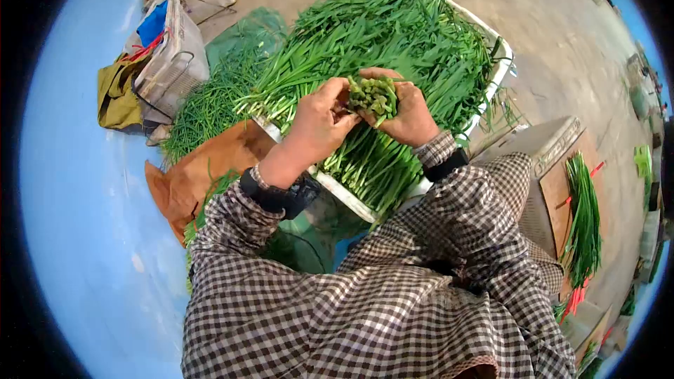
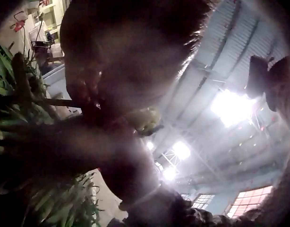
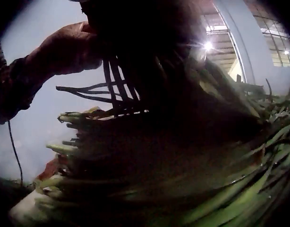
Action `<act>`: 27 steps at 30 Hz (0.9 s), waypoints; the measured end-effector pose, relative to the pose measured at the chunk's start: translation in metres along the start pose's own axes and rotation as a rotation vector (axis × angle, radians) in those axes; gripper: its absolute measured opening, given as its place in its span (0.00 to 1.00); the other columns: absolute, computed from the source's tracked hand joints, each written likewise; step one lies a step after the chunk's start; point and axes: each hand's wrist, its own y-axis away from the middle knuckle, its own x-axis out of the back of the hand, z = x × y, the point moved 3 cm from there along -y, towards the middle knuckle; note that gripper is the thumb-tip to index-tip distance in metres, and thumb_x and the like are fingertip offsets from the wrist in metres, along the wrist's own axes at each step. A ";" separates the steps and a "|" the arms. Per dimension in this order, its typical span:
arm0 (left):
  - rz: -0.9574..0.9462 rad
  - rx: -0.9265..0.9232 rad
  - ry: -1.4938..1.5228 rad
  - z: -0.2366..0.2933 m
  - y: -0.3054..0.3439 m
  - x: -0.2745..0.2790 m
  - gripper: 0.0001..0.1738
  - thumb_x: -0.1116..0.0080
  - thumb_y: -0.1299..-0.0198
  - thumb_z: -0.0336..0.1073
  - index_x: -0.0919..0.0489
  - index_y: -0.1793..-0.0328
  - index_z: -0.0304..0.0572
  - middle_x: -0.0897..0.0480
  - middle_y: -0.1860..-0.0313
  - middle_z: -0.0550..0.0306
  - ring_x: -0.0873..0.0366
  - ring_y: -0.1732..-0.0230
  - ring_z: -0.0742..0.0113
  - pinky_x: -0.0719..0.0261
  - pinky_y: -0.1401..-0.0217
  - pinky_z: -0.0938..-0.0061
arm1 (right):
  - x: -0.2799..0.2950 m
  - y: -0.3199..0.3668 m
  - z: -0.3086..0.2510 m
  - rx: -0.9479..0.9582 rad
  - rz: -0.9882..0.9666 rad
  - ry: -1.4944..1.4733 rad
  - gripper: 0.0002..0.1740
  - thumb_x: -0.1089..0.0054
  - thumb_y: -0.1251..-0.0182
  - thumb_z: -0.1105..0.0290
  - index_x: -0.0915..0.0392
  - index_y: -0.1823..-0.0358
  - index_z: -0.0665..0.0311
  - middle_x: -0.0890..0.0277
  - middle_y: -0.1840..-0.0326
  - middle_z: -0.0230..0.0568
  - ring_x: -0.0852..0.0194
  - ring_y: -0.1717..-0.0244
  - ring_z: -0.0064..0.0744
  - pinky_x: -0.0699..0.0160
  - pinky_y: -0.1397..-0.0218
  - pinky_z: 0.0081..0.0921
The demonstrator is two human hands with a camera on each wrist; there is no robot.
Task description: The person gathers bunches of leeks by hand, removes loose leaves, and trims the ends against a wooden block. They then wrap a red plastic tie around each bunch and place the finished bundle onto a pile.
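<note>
Tan floor (image 1: 576,35) extends beyond a white crate (image 1: 345,197) heaped with greens (image 1: 393,28). Stem bunch (image 1: 374,98) above the heap, right hand (image 1: 413,118) curled around it; left hand (image 1: 309,126) at its side, fingers bent, pinch unconfirmed. Both obstruct the heap's middle. Brown cloth (image 1: 210,163) adjoins the crate.

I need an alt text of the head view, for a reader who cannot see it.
A person in checked clothes grips a bunch of green stalks in the right hand, the left hand at its edge, above a white tray heaped with leafy greens. At right lies another bundle.
</note>
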 end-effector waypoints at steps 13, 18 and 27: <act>-0.102 0.149 0.345 0.004 -0.011 -0.008 0.19 0.43 0.47 0.21 0.30 0.48 0.33 0.21 0.60 0.56 0.22 0.57 0.71 0.23 0.53 0.77 | 0.005 0.010 -0.001 0.164 -0.016 0.270 0.54 0.26 0.58 0.59 0.51 0.30 0.56 0.31 0.42 0.38 0.32 0.44 0.41 0.43 0.35 0.45; -0.211 0.111 0.374 0.012 -0.010 0.000 0.18 0.44 0.40 0.31 0.27 0.44 0.34 0.21 0.62 0.57 0.22 0.64 0.74 0.23 0.60 0.79 | 0.004 0.015 0.008 0.079 -0.041 0.250 0.47 0.26 0.59 0.63 0.41 0.35 0.54 0.28 0.48 0.39 0.30 0.48 0.43 0.43 0.35 0.42; -0.058 0.156 0.187 0.007 0.002 0.002 0.21 0.54 0.32 0.45 0.22 0.46 0.37 0.23 0.73 0.62 0.26 0.76 0.77 0.29 0.73 0.83 | 0.000 0.011 0.008 0.088 0.074 0.036 0.29 0.31 0.63 0.72 0.25 0.53 0.57 0.25 0.50 0.38 0.28 0.49 0.38 0.41 0.40 0.34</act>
